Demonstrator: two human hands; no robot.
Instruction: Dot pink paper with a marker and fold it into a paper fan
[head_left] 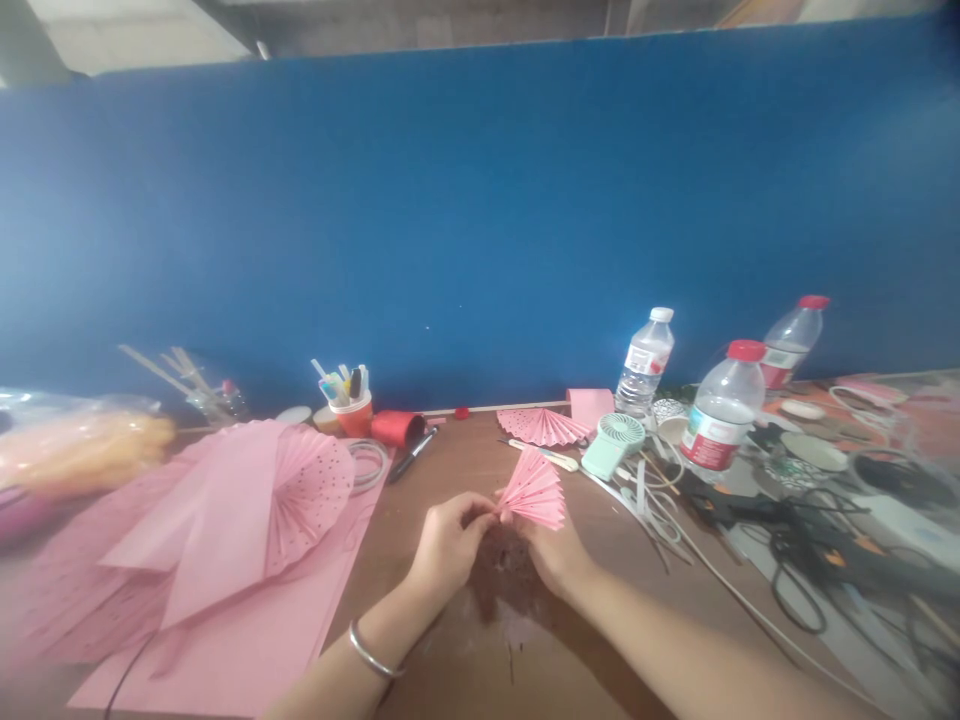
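A small pleated pink paper fan (534,490) is held up over the brown table (450,650), its folds spread toward the upper right. My left hand (454,540) pinches the narrow gathered end between thumb and fingers. From the right, my right hand (553,555) grips the same fan near its base; the paper hides part of those fingers. Behind the hands lies another pleated pink paper fan (544,426) with punched holes, and in front of it a cutter knife (546,455).
Pink paper sheets (217,540) and larger fans cover the left. At the back stand a cup of pens (351,410) and a red ribbon roll (397,428). On the right are a mint handheld fan (611,445), water bottles (724,410) and tangled cables (810,560). A blue partition (465,220) rises behind.
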